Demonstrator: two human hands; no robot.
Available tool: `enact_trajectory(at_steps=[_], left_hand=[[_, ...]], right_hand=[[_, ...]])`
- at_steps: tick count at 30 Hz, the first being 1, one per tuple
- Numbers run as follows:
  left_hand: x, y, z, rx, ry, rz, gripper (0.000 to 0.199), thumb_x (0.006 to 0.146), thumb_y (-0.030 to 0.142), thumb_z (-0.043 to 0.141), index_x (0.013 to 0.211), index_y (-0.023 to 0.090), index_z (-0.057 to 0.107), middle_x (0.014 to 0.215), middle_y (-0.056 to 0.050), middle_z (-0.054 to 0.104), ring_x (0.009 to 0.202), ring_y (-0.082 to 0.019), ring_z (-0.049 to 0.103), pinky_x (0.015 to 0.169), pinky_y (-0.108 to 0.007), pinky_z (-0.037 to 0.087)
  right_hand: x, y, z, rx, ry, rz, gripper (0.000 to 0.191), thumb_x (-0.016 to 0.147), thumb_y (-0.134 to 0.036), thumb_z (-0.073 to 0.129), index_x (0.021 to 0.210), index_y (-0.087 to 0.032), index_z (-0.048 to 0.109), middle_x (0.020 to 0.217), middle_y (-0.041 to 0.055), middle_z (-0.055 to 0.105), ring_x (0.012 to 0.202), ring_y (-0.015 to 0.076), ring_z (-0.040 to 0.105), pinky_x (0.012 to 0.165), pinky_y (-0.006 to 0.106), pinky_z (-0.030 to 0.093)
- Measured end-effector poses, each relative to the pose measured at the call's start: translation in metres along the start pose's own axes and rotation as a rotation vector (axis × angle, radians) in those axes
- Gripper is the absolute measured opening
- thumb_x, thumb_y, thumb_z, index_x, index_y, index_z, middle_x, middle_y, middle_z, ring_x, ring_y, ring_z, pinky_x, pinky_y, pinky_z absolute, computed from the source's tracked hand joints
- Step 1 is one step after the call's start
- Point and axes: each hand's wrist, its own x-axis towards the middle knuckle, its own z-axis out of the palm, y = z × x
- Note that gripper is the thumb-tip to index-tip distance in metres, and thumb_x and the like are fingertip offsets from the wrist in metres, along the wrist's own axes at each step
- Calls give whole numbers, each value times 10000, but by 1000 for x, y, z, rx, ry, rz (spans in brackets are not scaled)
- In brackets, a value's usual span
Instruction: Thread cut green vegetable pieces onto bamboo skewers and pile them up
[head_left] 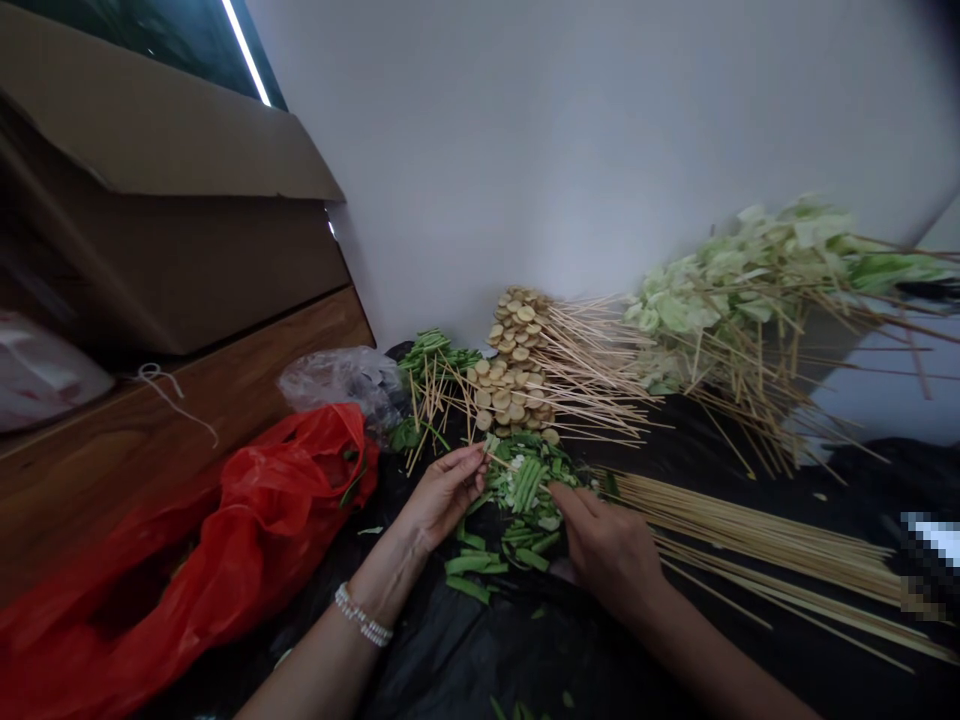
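L hand (444, 496) pinching skewer (500, 461), prob. stiff, light; R hand (611, 545) resting half-curled by greens (529, 485), hold unclear; greens prob. needing gentle mid-piece pinch.

Plain, smooth, pale grey-white wall (450, 150) spans the background; lighting dim. Upper left: dark green panel (180, 35) beside a narrow, bright white light strip (246, 52). Left: brown wood-grained surface (251, 350).

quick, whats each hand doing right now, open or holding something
Left hand: closed, pinching a thin stick.
Right hand: fingertips at the cut green pieces; whether it holds any cannot be told.
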Motion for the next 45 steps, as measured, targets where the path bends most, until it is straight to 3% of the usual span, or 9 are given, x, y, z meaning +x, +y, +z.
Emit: enact_trajectory(at_steps=[8, 31, 39, 45], left_hand=[[-2, 1, 1, -11, -75, -41, 164, 677, 78, 770, 829, 92, 710, 749, -40, 669, 632, -65, 589, 603, -154, 505], [-7, 1, 3, 145, -59, -34, 258, 543, 181, 870, 754, 109, 741, 744, -42, 684, 629, -63, 568, 643, -174, 460], [-11, -12, 8, 342, -118, 47, 206, 566, 256, 855, 685, 133, 741, 810, -39, 691, 682, -80, 564, 678, -195, 434], [-6, 17, -4, 713, -70, 244, 314, 682, 451, 742, 750, 144, 746, 725, -35, 691, 653, -108, 553, 640, -210, 410]], right_hand=[[-1, -1, 2, -4, 39, -23, 349, 845, -84, 413, 1099, -170, 637, 753, 18, 645, 586, 118, 565, 528, 256, 322], [-3, -3, 3, 48, 73, -41, 359, 867, -63, 366, 1099, -162, 622, 729, 11, 631, 585, 117, 570, 558, 261, 331], [0, -6, 1, 2, 87, -65, 359, 814, -56, 420, 1086, -168, 626, 710, -6, 618, 543, 118, 540, 539, 276, 310], [3, 7, -3, -60, 94, -5, 335, 851, -97, 422, 1110, -176, 619, 739, 1, 636, 565, 120, 553, 537, 271, 294]])
